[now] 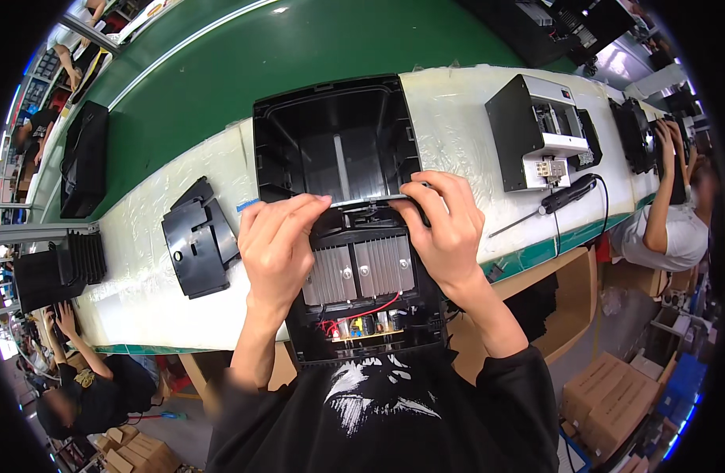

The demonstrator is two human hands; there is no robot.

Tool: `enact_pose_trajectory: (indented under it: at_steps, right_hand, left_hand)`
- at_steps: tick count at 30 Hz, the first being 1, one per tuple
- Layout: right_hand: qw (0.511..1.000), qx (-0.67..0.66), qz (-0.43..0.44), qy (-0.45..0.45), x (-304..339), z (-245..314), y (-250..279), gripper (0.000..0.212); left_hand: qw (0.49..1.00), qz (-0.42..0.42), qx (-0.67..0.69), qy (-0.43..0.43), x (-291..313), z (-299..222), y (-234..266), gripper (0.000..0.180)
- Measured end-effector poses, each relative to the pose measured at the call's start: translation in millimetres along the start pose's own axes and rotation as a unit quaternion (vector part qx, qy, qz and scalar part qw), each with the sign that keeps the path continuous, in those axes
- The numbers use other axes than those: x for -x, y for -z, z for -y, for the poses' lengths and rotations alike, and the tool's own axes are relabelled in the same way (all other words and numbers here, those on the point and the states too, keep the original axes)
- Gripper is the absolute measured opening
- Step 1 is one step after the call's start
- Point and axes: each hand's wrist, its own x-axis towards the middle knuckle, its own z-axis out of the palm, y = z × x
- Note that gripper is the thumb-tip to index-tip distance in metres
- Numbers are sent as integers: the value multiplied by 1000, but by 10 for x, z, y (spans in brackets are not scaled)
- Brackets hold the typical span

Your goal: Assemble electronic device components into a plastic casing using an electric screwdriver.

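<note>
A deep black plastic housing (331,150) lies open in front of me on the bench. Nearer to my body is its other section, with two ribbed metal heat sinks (358,270), a red wire (378,310) and a circuit board (366,327). Between these sections runs a thin, light-edged strip (368,202). My left hand (277,246) pinches its left end, fingers closed. At the right end, my right hand (443,225) grips it between thumb and fingers. Whether the strip is loose or part of the housing, I cannot tell.
A black plastic cover (198,240) lies to the left on the film-covered bench (141,292). Rightward are a corded power screwdriver (567,195) and a black-and-silver machine unit (528,134). Co-workers sit at both sides. Cardboard boxes (607,398) stand at lower right.
</note>
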Motion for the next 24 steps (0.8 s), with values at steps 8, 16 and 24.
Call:
enact_pose_trajectory:
  at_steps: [8, 16, 24]
  right_hand:
    - [995, 35, 68, -59, -44, 49, -20, 21]
    - [991, 28, 95, -95, -2, 6, -45, 23]
    - [978, -120, 65, -155, -26, -4, 210, 28]
  left_hand:
    - [997, 65, -8, 42, -17, -9, 1, 18]
    - [995, 102, 16, -11, -91, -95, -75, 20]
    - [975, 196, 57, 83, -90, 0, -88, 18]
